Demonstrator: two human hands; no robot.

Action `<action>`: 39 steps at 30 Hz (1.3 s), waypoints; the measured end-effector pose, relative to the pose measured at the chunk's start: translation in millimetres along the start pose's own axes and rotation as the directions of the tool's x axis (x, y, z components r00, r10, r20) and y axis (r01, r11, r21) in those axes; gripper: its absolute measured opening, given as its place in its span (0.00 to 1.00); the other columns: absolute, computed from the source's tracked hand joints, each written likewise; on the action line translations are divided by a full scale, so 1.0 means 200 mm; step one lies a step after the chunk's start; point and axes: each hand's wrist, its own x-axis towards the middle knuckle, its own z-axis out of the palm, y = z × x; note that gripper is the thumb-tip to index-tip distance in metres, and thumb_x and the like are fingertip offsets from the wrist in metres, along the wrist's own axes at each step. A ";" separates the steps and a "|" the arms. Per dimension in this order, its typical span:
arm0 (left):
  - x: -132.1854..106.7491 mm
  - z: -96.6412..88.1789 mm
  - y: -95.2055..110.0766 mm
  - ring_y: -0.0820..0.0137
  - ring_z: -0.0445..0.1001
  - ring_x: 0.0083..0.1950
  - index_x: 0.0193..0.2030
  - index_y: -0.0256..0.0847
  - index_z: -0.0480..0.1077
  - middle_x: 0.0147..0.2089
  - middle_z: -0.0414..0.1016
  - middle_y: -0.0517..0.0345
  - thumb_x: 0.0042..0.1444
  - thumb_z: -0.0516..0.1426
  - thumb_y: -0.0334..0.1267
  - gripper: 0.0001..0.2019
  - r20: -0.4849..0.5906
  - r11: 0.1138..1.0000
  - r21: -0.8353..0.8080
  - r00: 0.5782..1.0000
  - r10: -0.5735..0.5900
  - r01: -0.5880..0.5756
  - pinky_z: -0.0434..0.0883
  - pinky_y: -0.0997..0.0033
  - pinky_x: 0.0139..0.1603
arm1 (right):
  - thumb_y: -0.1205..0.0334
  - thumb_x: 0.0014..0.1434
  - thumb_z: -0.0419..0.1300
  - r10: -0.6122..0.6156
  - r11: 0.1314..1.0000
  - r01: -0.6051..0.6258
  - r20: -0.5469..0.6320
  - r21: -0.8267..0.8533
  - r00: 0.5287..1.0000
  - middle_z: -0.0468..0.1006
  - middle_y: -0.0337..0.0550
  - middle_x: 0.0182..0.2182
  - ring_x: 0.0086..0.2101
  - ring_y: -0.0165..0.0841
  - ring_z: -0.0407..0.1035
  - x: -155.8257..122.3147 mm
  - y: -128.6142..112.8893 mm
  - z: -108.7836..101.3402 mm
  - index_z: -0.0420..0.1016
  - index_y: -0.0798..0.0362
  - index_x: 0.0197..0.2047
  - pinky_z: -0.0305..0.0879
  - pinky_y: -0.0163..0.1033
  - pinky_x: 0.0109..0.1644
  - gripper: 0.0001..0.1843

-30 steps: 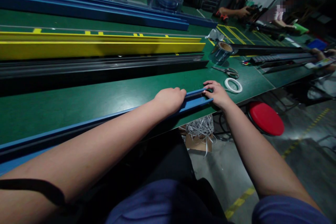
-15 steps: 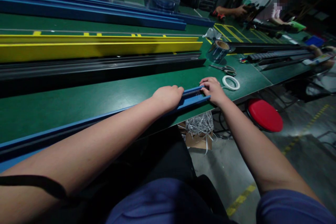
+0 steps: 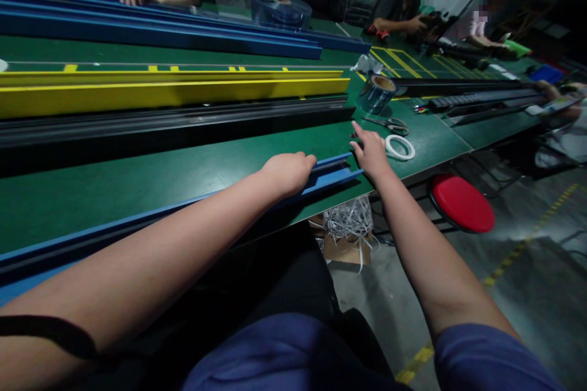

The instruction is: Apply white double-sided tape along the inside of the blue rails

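A long blue channel [image 3: 334, 176] lies along the near edge of a green surface [image 3: 137, 214], its long axis running from the lower left up to an end close to the hands. The left hand [image 3: 288, 174] is curled over the channel just short of that end, so it is the hand on the channel. The right hand [image 3: 370, 151], well apart from the left, is open with fingers spread just beyond the end, near a pair of scissors [image 3: 389, 126] and a white tape roll [image 3: 400, 147].
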 end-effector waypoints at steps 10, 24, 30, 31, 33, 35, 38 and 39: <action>0.08 -0.03 0.04 0.55 0.81 0.53 0.63 0.38 0.66 0.58 0.79 0.42 0.64 0.53 0.36 0.21 -0.057 0.988 0.131 0.995 0.085 -0.077 0.75 0.62 0.48 | 0.65 0.64 0.56 0.061 0.996 -0.054 -0.099 0.069 0.993 0.72 0.52 0.64 0.62 0.50 0.66 0.01 0.03 0.06 0.39 0.54 0.84 0.62 0.63 0.71 0.50; 0.49 -0.03 0.27 0.54 0.82 0.52 0.55 0.35 0.73 0.51 0.82 0.40 0.65 0.53 0.33 0.14 -0.079 0.963 0.209 0.979 0.190 -0.170 0.75 0.63 0.47 | 0.72 0.65 0.56 0.157 0.983 -0.125 -0.265 0.134 0.952 0.74 0.53 0.60 0.61 0.47 0.66 0.03 0.06 0.11 0.58 0.55 0.76 0.63 0.59 0.72 0.37; 0.53 -0.01 0.32 0.52 0.83 0.50 0.57 0.33 0.73 0.46 0.82 0.37 0.70 0.51 0.36 0.15 -0.112 0.952 0.283 0.982 0.154 -0.117 0.76 0.60 0.47 | 0.73 0.65 0.56 0.168 0.980 -0.134 -0.259 0.145 0.951 0.74 0.53 0.57 0.60 0.47 0.66 0.04 0.08 0.13 0.63 0.56 0.73 0.62 0.58 0.72 0.33; 0.53 0.00 0.32 0.52 0.83 0.50 0.58 0.33 0.72 0.46 0.82 0.38 0.70 0.51 0.37 0.16 -0.115 0.951 0.286 0.981 0.156 -0.118 0.76 0.60 0.48 | 0.74 0.65 0.56 0.170 0.980 -0.136 -0.260 0.143 0.951 0.75 0.53 0.56 0.60 0.47 0.66 0.04 0.08 0.13 0.63 0.56 0.72 0.62 0.58 0.72 0.33; 0.54 0.01 0.31 0.53 0.83 0.50 0.61 0.33 0.70 0.47 0.82 0.39 0.71 0.51 0.37 0.17 -0.114 0.951 0.282 0.980 0.164 -0.126 0.75 0.61 0.48 | 0.75 0.65 0.56 0.175 0.980 -0.141 -0.264 0.144 0.948 0.75 0.53 0.56 0.60 0.47 0.66 0.04 0.08 0.13 0.65 0.57 0.71 0.62 0.57 0.72 0.32; 0.53 0.01 0.30 0.54 0.83 0.50 0.65 0.36 0.66 0.49 0.82 0.40 0.72 0.50 0.38 0.19 -0.110 0.954 0.265 0.979 0.171 -0.137 0.75 0.61 0.48 | 0.75 0.65 0.56 0.187 0.977 -0.151 -0.262 0.152 0.947 0.75 0.53 0.55 0.60 0.47 0.66 0.04 0.07 0.12 0.66 0.57 0.70 0.62 0.56 0.71 0.30; 0.49 0.01 0.26 0.56 0.82 0.52 0.70 0.39 0.62 0.54 0.81 0.42 0.74 0.48 0.39 0.21 -0.090 0.952 0.240 0.972 0.216 -0.189 0.76 0.61 0.50 | 0.76 0.64 0.56 0.212 0.970 -0.173 -0.254 0.170 0.944 0.75 0.53 0.55 0.59 0.46 0.66 0.04 0.07 0.11 0.68 0.57 0.68 0.62 0.55 0.71 0.29; 0.46 0.01 0.24 0.56 0.81 0.55 0.71 0.40 0.62 0.56 0.80 0.42 0.74 0.47 0.39 0.21 -0.089 0.945 0.241 0.965 0.247 -0.220 0.76 0.61 0.53 | 0.76 0.64 0.55 0.218 0.969 -0.177 -0.251 0.175 0.943 0.75 0.53 0.55 0.59 0.46 0.66 0.04 0.07 0.10 0.68 0.57 0.68 0.62 0.55 0.71 0.29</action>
